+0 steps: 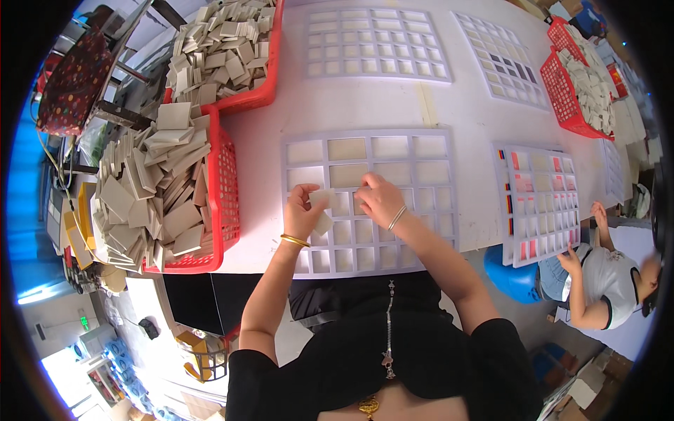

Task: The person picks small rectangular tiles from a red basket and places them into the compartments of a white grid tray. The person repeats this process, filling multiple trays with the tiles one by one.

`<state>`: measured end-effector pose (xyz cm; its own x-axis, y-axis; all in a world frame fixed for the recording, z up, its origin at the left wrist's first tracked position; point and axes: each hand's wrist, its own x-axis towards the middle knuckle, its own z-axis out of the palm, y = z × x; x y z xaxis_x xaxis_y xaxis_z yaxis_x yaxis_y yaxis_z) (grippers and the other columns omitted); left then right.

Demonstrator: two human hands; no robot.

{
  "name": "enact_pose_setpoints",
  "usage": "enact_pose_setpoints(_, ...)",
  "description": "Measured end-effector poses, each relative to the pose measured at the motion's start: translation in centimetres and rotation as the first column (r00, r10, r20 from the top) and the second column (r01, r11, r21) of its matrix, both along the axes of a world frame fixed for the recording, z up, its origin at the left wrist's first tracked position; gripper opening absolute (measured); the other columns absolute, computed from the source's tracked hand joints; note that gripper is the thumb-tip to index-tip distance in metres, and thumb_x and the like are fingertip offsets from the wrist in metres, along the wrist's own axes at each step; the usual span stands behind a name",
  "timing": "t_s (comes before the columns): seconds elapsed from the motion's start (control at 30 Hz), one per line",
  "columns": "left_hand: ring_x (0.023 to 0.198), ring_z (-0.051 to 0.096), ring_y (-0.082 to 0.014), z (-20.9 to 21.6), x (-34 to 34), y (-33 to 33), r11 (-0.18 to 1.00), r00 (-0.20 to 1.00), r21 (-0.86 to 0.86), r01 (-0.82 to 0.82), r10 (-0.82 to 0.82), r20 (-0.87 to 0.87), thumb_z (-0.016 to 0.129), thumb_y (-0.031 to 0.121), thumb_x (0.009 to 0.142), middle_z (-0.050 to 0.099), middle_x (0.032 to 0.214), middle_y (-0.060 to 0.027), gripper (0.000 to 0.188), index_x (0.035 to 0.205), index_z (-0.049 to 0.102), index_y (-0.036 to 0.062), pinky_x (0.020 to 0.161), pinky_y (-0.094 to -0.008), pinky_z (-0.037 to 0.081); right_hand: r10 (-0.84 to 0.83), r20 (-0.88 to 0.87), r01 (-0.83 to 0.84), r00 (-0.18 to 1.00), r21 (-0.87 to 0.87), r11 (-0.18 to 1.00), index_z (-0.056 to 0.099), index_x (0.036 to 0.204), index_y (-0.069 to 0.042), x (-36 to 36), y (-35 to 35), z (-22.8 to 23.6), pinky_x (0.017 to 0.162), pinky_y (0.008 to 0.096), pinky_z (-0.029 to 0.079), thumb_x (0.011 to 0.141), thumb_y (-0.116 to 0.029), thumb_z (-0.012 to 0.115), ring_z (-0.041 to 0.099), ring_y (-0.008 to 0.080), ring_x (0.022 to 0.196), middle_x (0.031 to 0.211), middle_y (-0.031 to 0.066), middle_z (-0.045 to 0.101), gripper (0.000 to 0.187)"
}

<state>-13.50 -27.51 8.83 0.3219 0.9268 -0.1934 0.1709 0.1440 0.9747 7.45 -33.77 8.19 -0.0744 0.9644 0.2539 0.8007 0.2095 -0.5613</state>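
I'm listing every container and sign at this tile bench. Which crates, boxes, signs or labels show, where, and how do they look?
Near crate: left of the hands, red plastic mesh, heaped with beige square tiles.
Far crate: behind it, red, also full of tiles.
Right crates: far right of the table, red mesh, pale tiles inside.
Cardboard boxes: floor, lower right, brown.
Small sign: wall, lower left, green, too small to make out.

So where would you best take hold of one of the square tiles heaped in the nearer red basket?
Probably by two opposite edges of a tile on top of the heap, coming from above. The tiles are thin, flat squares leaning loosely, so top ones have free edges. The red basket lies beside the left hand.
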Motion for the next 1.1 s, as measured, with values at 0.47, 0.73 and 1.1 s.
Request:
enact_pose_setpoints(0.47, 0.073, 0.058, -0.0068, -0.6, 0.9, -1.4, 0.985, 0.987, -0.084, 0.150, -0.144, 0.071, 0.068, 0.001, 0.079, 0.058, 0.085, -0.0001, 0.025, 0.101, 0.058, 0.0036, 0.062, -0.0224, 0.048, -0.267, -0.803, 0.120, 0.533, -0.241, 0.963, 0.057, 0.109, -0.004, 0.0, -2.1, 0.7, 0.056, 0.0212, 0.046, 0.084, -0.005, 0.064, 0.057, 0.0064, 0.067, 0.082, 0.0015, 0.061, 0.026)
enact_pose_setpoints(0.73, 0.073, 0.061, -0.0228, -0.7, 3.3, 2.3, 0.577, 0.805, 0.561, 0.593, -0.411, -0.428, 0.070, 0.005, 0.077, 0.056, 0.093, -0.0075, 0.024, 0.097, 0.057, 0.0062, 0.063, -0.0327, 0.051, -0.275, -0.803, 0.064, 0.529, -0.286, 0.956, 0.055, 0.113, -0.002, 1.5, -3.4, 1.3, 0.061, 0.0204, 0.046, 0.085, -0.004, 0.062, 0.056, 0.0057, 0.074, 0.088, 0.0031, 0.061, 0.029)
enact_pose_setpoints(1.1, 0.102, 0.055, -0.0251, 0.6, 3.4, 3.8, 0.410, 0.809, 0.712, 0.570, -0.129, -0.574, 0.062, 0.001, 0.076, 0.062, 0.103, -0.0010, 0.028, 0.101, 0.063, 0.0131, 0.088, -0.0405, 0.040, -0.310, -0.676, 0.117, 0.668, -0.316, 0.942, 0.057, 0.107, -0.004, 2.4, -5.2, 1.5, 0.061, 0.0252, 0.048, 0.085, -0.006, 0.061, 0.058, 0.0109, 0.069, 0.083, 0.0060, 0.062, 0.022)
